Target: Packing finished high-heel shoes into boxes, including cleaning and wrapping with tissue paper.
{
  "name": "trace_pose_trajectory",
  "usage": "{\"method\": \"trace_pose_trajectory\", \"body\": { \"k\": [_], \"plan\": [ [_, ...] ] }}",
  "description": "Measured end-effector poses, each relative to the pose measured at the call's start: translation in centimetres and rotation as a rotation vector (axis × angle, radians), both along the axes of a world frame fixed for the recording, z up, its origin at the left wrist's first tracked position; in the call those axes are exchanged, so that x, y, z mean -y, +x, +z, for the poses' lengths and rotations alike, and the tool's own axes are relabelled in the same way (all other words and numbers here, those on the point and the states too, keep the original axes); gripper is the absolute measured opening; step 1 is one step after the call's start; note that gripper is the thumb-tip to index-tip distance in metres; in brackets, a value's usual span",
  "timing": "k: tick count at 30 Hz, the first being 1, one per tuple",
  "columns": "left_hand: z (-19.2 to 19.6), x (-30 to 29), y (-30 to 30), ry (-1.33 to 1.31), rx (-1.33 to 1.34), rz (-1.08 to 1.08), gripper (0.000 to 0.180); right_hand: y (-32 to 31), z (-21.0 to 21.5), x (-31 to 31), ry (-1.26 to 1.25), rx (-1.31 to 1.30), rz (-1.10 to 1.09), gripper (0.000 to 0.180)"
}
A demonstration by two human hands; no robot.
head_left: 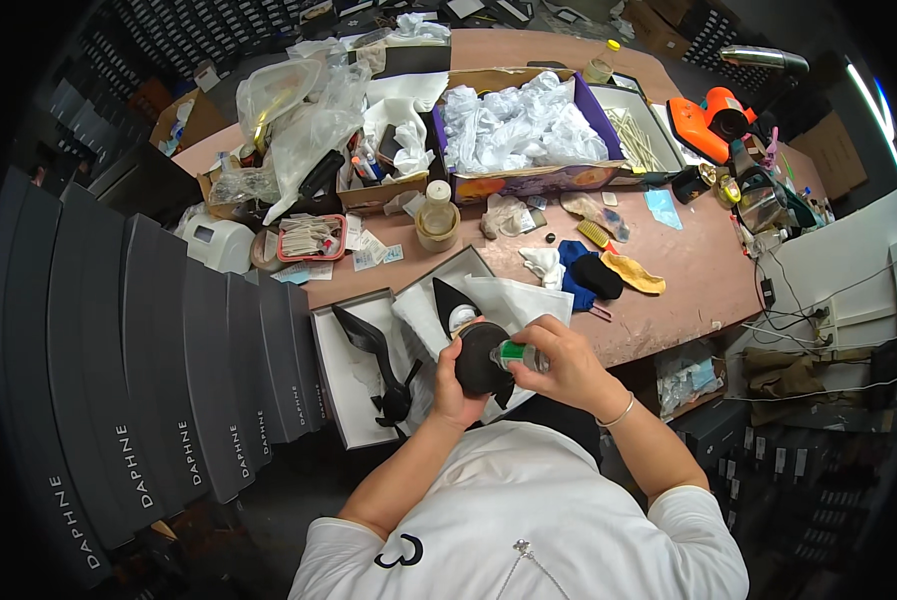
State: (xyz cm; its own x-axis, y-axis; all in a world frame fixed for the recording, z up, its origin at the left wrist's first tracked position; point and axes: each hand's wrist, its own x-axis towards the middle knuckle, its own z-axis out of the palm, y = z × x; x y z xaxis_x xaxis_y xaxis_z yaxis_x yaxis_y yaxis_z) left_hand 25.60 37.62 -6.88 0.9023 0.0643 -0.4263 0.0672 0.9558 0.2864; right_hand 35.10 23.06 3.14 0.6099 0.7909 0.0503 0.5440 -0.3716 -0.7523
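In front of my body, my left hand (455, 388) is closed round a round, flat black pad (482, 360). My right hand (570, 366) grips a small clear bottle with a green label (515, 353), its end at the pad's right edge. Just beyond the pad, a pointed black shoe (449, 297) shows its toe, with something white inside; my hands and the pad hide part of it. Left of my hands, a black high-heeled shoe (368, 342) lies in an open white-lined shoebox (340, 398). White tissue paper (528, 300) spreads behind the pad.
Tall stacks of dark shoeboxes (153, 370) stand at my left. On the table are a purple-edged box of crumpled white paper (523, 125), a bottle in a cup (436, 218), several cloths (590, 272) and an orange tool (703, 125). Cables hang at the right.
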Motion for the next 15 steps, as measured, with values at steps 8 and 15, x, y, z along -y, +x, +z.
{"method": "trace_pose_trajectory", "body": {
  "k": [8, 15],
  "plan": [
    [0.4, 0.1, -0.2, 0.007, 0.003, 0.020, 0.055, -0.5, 0.1, 0.6, -0.005, -0.020, -0.028, 0.029],
    [0.4, 0.2, -0.1, 0.018, 0.014, 0.030, 0.056, -0.5, 0.1, 1.1, -0.004, 0.003, -0.031, 0.030]
  ]
}}
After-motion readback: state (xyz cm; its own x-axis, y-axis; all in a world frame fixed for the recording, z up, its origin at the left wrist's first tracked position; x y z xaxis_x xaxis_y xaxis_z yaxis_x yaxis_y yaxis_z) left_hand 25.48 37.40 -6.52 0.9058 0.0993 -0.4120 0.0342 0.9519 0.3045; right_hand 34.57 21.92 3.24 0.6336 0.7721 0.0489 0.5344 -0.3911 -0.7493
